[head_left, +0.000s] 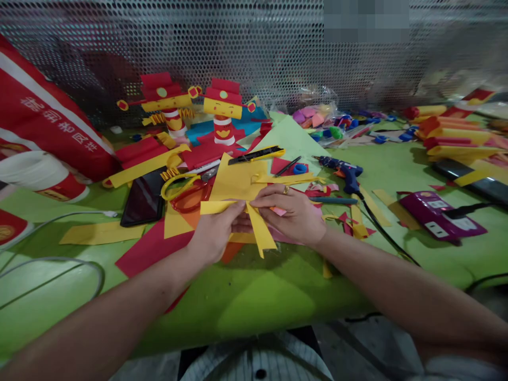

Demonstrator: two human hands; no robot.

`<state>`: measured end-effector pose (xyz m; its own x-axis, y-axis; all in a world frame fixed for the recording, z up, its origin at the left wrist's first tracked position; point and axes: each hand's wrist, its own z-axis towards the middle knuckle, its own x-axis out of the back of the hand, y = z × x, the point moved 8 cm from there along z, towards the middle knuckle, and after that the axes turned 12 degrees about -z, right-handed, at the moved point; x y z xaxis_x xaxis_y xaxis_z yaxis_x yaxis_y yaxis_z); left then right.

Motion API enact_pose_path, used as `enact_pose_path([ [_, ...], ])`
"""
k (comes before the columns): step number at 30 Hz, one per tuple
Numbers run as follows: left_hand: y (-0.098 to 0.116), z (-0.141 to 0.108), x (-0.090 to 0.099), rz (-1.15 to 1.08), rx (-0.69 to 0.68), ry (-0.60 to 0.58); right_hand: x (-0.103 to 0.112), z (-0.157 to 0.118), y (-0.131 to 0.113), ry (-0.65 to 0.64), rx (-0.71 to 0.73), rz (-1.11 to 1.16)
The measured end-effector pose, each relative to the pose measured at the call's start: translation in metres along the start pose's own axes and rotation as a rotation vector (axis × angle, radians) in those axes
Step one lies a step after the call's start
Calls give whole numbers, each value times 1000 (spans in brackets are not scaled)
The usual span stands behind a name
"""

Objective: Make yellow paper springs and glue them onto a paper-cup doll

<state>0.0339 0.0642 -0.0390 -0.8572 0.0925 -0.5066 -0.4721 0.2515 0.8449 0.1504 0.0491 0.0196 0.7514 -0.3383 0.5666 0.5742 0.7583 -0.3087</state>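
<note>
Yellow paper strips [260,233] meet at an angle between my two hands, above the front part of the table. My left hand [216,227] pinches one strip near the joint, and its end sticks out to the left. Fingers of my right hand [291,211] press on the same joint; a ring is on one finger. A strip hangs down toward me with a notched end. Just behind lie a yellow paper sheet [234,182], a black and yellow cutter [257,154] and red-handled scissors [194,193].
Two paper figures with red hats [223,100] stand at the back. A glue gun [343,172] and purple power strip [440,217] with cords lie right. A phone [143,196], paper cup [43,177] and red bag [47,106] are left. A perforated metal panel [254,47] rises behind.
</note>
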Motion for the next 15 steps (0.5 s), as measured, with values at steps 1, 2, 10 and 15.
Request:
enact_pose_path([
  [1,0,0,0,-2,9,0,0,0,-1,2,11,-6],
  [2,-1,1,0,-3,13,4,0,0,-1,3,22,-10],
  [10,7,0,-1,104,-78,-9,1,1,3,-28,-55,87],
  [15,20,-3,0,404,-179,-18,-16,-7,28,-149,-502,498],
])
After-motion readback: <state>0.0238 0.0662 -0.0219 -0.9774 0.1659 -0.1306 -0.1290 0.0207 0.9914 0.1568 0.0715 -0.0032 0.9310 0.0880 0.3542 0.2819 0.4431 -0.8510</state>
